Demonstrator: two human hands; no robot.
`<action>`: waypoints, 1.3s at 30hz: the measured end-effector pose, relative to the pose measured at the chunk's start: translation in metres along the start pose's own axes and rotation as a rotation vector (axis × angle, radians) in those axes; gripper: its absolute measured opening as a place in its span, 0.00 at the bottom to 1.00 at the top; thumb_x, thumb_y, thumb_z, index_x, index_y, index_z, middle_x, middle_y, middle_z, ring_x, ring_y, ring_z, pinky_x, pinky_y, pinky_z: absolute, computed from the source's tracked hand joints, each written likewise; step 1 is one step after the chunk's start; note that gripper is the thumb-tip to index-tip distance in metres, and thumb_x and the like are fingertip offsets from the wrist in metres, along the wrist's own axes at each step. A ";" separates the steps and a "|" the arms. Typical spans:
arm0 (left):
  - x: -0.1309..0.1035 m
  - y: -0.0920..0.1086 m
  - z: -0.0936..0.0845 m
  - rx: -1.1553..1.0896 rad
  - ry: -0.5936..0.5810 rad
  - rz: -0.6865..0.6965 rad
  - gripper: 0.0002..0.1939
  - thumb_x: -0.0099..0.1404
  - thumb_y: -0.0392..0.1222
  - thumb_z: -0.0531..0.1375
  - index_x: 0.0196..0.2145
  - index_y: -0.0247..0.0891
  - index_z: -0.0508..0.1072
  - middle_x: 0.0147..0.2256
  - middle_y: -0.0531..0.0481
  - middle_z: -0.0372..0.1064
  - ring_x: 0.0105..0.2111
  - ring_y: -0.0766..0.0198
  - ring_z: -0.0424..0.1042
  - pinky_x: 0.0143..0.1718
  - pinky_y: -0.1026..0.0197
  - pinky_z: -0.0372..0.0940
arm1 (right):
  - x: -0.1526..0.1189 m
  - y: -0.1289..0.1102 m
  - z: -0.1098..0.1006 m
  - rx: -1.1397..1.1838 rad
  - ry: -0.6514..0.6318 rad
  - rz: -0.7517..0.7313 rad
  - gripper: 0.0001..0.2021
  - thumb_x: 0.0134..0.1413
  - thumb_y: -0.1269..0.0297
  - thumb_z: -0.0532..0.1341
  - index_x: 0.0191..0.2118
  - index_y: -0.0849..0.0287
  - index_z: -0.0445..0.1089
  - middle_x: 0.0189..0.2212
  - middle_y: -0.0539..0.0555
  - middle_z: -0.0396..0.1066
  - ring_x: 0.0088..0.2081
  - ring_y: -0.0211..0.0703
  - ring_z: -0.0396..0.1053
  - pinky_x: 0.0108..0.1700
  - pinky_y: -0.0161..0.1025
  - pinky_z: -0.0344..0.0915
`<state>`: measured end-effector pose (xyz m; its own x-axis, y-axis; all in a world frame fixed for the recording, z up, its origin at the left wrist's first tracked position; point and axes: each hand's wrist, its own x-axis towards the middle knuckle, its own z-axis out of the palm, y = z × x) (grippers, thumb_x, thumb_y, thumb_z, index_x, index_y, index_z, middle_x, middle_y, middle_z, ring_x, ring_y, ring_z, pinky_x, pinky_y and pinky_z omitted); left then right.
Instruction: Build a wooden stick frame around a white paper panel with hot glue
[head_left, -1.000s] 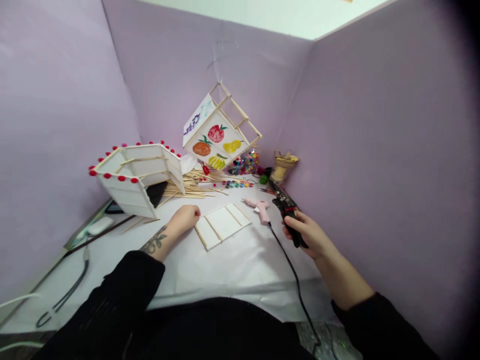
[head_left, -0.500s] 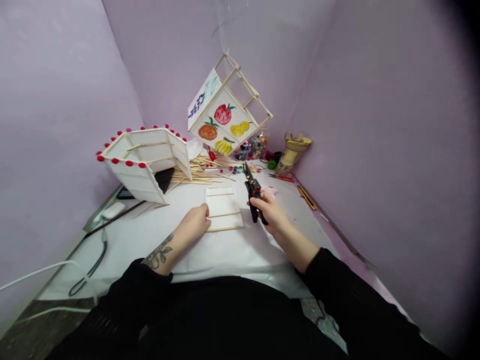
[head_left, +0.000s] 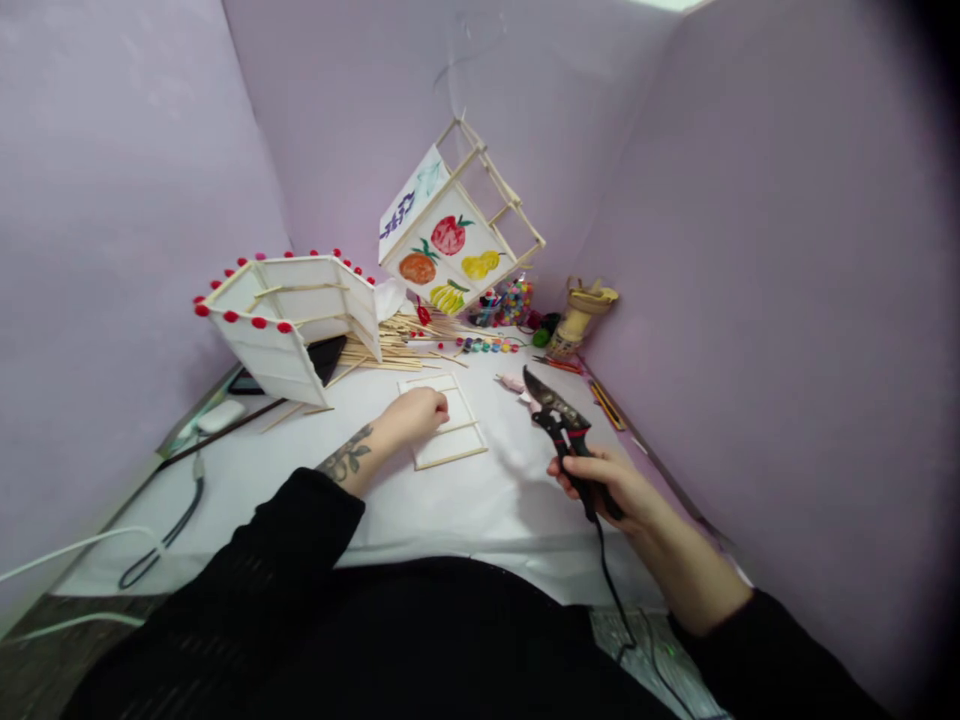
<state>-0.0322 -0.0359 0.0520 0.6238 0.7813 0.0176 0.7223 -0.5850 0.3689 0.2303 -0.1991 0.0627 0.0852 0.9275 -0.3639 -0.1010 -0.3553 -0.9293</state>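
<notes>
In the head view my right hand (head_left: 607, 482) grips black-handled pruning shears (head_left: 561, 425). Their metal blades point up and left over the table, with nothing visible between them. My left hand (head_left: 418, 412) is closed above a small white panel (head_left: 450, 448) edged and crossed with thin wooden sticks. Its fingers are curled, and whatever they may hold is hidden. The hand covers the panel's left and middle part. A pale pink tool (head_left: 513, 383), partly behind the shears, lies right of the panel.
A white stick-framed structure with red pompoms (head_left: 281, 365) stands at left. A fruit-painted lantern (head_left: 450, 250) hangs at the back, above loose wooden sticks (head_left: 397, 345). Farther right are beads (head_left: 487, 345), a yellowish holder (head_left: 579, 315) and a utility knife (head_left: 606, 405). A cable (head_left: 191, 510) lies left.
My right hand has moved right and nearer with the shears. My left hand has shifted from the panel's left edge to over its middle, and the panel has turned slightly.
</notes>
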 end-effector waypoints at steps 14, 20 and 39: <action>0.004 0.023 0.038 0.054 0.093 0.092 0.11 0.63 0.38 0.53 0.36 0.35 0.74 0.37 0.42 0.73 0.39 0.57 0.71 0.42 0.60 0.64 | -0.011 -0.027 0.032 -0.270 -0.055 0.392 0.11 0.40 0.70 0.66 0.35 0.61 0.71 0.31 0.52 0.69 0.31 0.36 0.66 0.31 0.33 0.65; 0.004 0.022 0.041 0.043 0.079 0.104 0.12 0.63 0.36 0.51 0.34 0.35 0.74 0.35 0.42 0.74 0.37 0.58 0.72 0.40 0.59 0.64 | -0.010 -0.042 0.045 -0.370 -0.105 0.443 0.08 0.46 0.70 0.64 0.36 0.62 0.69 0.30 0.53 0.69 0.31 0.38 0.67 0.28 0.33 0.67; 0.006 0.019 0.043 0.055 0.077 0.109 0.12 0.62 0.34 0.51 0.32 0.34 0.75 0.34 0.41 0.74 0.36 0.58 0.72 0.40 0.59 0.64 | 0.004 -0.059 0.061 -0.464 -0.098 0.551 0.06 0.51 0.70 0.62 0.37 0.65 0.69 0.32 0.57 0.72 0.31 0.40 0.71 0.29 0.36 0.72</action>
<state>-0.0018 -0.0521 0.0194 0.6766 0.7254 0.1267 0.6678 -0.6769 0.3097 0.1764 -0.1669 0.1201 0.0516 0.5984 -0.7995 0.3291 -0.7661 -0.5521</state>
